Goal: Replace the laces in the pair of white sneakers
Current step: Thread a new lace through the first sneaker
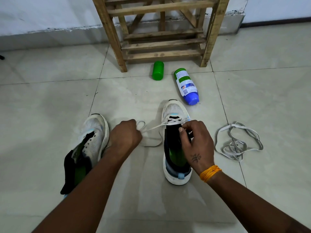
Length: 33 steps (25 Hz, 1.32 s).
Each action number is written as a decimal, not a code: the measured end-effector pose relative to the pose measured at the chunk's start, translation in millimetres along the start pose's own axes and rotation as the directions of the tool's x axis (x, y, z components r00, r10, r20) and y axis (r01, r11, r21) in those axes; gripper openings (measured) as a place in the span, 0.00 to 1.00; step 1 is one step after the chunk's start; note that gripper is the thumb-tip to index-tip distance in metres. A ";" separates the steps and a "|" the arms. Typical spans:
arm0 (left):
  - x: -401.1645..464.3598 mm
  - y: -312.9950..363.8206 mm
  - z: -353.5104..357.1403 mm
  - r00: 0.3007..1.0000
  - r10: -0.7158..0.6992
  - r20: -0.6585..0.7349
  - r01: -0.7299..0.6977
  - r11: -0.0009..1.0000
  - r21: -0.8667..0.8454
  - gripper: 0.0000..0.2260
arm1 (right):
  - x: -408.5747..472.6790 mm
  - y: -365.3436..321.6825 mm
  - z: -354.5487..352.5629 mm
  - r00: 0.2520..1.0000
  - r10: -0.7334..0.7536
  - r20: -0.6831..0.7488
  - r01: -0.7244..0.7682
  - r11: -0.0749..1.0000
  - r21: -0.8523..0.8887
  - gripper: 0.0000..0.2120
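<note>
Two white sneakers sit on the tiled floor: the right sneaker stands upright with a white lace threaded only through its eyelets nearest the toe, while the left sneaker leans on its side with bare eyelets. That lace is flat, soft and light; it will flop and twist freely, so it is best taken near its stiff tip and kept taut. The left hand is curled round the lace's free run, drawing it out leftward from the shoe, wrist low over the floor. The right hand rests over the shoe's tongue, thumb and fingers pinching at the lacing by the right-side eyelets; exactly what sits between them is hidden. Its wrist carries an orange thread band. Well apart to the right lies a loose grey lace in a tangle. Farther off lie a green cap, a blue-and-green bottle and a wooden rack.
</note>
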<state>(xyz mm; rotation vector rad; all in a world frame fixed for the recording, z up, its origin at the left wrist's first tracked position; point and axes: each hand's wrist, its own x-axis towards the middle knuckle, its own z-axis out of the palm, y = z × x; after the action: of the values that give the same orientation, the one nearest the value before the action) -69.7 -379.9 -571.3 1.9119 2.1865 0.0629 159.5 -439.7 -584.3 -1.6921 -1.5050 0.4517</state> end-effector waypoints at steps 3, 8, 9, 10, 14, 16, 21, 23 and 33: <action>-8.9 29.0 3.3 0.965 0.253 -0.070 -0.262 0.913 -0.311 0.08 | 1.0 -1.2 1.2 1.000 -0.014 0.001 0.014 1.000 0.015 0.04; -1.3 21.9 10.1 0.962 0.262 -0.075 -0.265 0.963 -0.049 0.07 | 0.4 1.2 -1.1 1.000 -0.002 -0.008 0.002 0.999 0.034 0.03; 1.2 9.8 6.5 0.986 0.168 -0.007 -0.166 0.982 0.092 0.08 | -0.2 1.9 -1.7 1.000 0.000 -0.006 0.001 0.999 0.035 0.03; 3.5 -3.0 3.4 0.996 0.080 0.045 -0.088 0.975 0.206 0.08 | -0.3 2.1 -2.0 1.000 -0.001 -0.006 0.001 0.999 0.033 0.03; 1.0 -2.1 -1.0 0.968 0.251 -0.014 -0.245 0.956 0.160 0.08 | -0.2 1.6 -1.9 1.000 -0.010 -0.004 0.010 0.999 0.035 0.03; -2.3 22.5 4.5 0.910 0.403 -0.093 -0.397 0.914 0.083 0.10 | -0.3 0.6 -1.6 1.000 -0.013 -0.001 0.013 0.999 0.038 0.03; -2.8 22.6 12.3 0.875 0.442 -0.199 -0.465 0.881 -0.087 0.04 | -0.1 1.4 -3.2 1.000 -0.010 0.004 0.010 0.999 0.036 0.03; -5.6 17.2 11.7 0.875 0.416 -0.247 -0.464 0.867 -0.182 0.04 | -0.4 1.4 -2.8 1.000 -0.010 0.006 0.009 0.999 0.036 0.03; -2.1 -12.6 4.0 0.994 0.101 -0.039 -0.095 0.985 0.147 0.04 | -1.0 2.2 -3.7 1.000 -0.005 0.006 0.004 0.998 0.059 0.02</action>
<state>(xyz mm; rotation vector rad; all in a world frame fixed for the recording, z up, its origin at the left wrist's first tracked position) -80.9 -384.3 -577.2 2.1163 2.1798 -0.0357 163.4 -441.8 -584.0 -1.6428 -1.4852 0.4945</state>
